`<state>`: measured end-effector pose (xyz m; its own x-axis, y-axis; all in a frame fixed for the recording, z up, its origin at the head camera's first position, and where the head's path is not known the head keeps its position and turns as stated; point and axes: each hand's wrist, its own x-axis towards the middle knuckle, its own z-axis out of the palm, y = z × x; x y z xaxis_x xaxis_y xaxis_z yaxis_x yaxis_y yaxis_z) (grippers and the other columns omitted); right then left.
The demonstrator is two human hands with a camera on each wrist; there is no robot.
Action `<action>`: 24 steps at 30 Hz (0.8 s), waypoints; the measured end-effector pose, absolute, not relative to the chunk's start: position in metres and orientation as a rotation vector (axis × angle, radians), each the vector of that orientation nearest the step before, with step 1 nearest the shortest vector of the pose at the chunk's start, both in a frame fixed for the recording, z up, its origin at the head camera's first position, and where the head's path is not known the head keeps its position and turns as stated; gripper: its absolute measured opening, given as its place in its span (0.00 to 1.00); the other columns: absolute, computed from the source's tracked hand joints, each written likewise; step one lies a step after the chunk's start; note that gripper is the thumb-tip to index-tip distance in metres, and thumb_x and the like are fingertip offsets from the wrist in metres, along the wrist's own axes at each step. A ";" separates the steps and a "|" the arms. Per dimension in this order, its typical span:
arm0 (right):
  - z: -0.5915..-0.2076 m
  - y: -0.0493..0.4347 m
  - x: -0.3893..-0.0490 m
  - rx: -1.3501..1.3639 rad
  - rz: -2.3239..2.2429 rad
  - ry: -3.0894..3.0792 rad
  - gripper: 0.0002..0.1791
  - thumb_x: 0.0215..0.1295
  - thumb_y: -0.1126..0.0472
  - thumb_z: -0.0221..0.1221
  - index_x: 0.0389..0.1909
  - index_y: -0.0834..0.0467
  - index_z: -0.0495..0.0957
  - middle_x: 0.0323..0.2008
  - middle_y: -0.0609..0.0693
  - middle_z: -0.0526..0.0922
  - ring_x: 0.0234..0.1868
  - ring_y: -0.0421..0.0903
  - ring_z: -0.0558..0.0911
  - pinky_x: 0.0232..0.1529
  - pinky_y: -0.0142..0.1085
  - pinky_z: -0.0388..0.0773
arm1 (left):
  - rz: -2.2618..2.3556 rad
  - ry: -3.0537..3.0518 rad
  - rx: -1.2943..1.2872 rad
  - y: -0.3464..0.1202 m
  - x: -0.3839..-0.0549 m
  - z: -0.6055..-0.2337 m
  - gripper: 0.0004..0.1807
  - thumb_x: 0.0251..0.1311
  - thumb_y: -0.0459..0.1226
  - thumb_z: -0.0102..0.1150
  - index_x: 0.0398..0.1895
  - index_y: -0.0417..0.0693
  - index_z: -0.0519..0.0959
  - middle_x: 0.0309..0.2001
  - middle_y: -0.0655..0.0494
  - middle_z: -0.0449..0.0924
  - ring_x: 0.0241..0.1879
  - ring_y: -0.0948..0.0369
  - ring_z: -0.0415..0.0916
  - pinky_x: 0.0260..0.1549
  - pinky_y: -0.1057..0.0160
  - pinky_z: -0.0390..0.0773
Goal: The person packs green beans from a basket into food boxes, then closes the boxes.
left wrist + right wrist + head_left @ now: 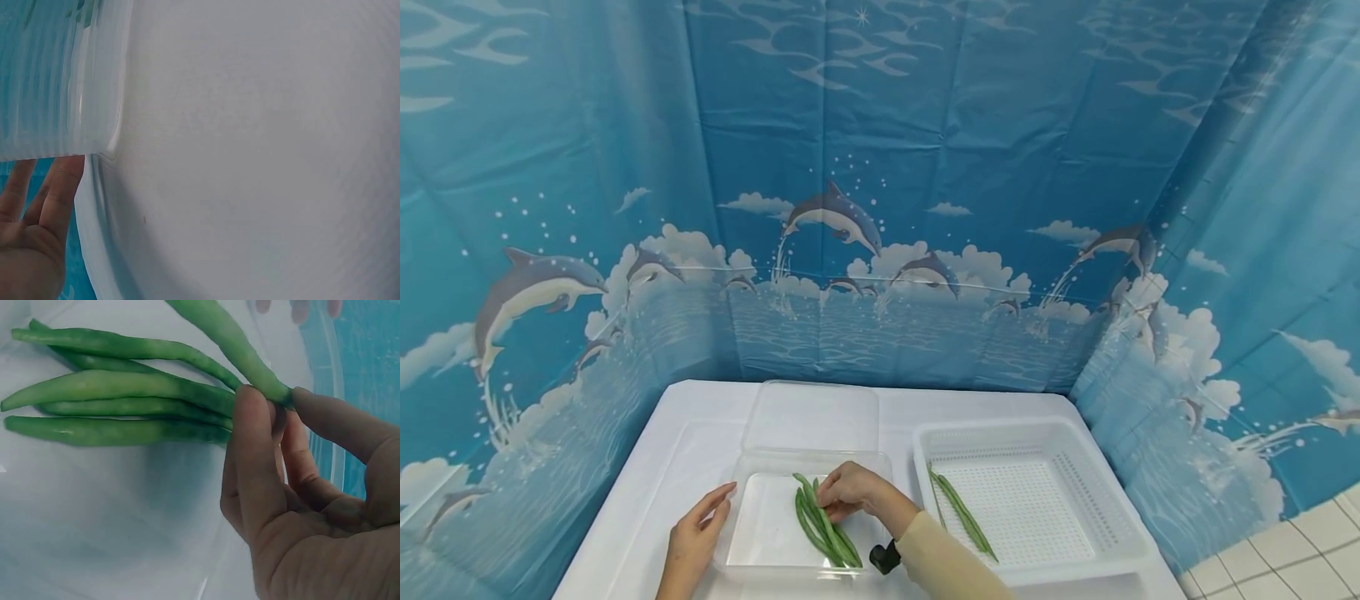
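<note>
My right hand (853, 490) is over the clear plastic container (763, 525), among the green beans. In the right wrist view, its thumb and fingertips pinch the end of one green bean (234, 344). Several other green beans (119, 431) lie side by side on the container's floor, some tips hidden behind the fingers. My left hand (696, 537) is beside the container's left wall, its fingers spread and relaxed. In the left wrist view, those fingers (59, 194) reach up to the container's edge, with the fingertips hidden behind it.
A white perforated basket (1116, 500) stands on the right of the table, with a few green beans (966, 512) along its left side. Behind the container lies a clear lid (812, 417). White cloth (692, 408) covers the table, and a dolphin-print curtain (887, 333) surrounds it.
</note>
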<state>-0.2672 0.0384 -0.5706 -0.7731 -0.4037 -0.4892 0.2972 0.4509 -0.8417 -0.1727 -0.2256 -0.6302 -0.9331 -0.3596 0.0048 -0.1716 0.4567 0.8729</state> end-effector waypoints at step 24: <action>-0.580 0.039 -0.268 -0.056 -1.279 2.098 0.04 0.63 0.77 0.66 0.36 0.69 0.87 0.20 0.50 0.81 0.19 0.38 0.79 0.31 0.36 0.92 | -1.494 -2.533 0.473 -0.226 -0.172 -0.629 0.21 0.80 0.44 0.56 0.69 0.48 0.79 0.72 0.44 0.77 0.74 0.38 0.71 0.68 0.35 0.77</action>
<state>-0.2684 0.0385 -0.5797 -0.7745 -0.3635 -0.5178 0.2939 0.5181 -0.8033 -0.1725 -0.2259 -0.6291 -0.9368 -0.3493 -0.0205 -0.1869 0.4501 0.8732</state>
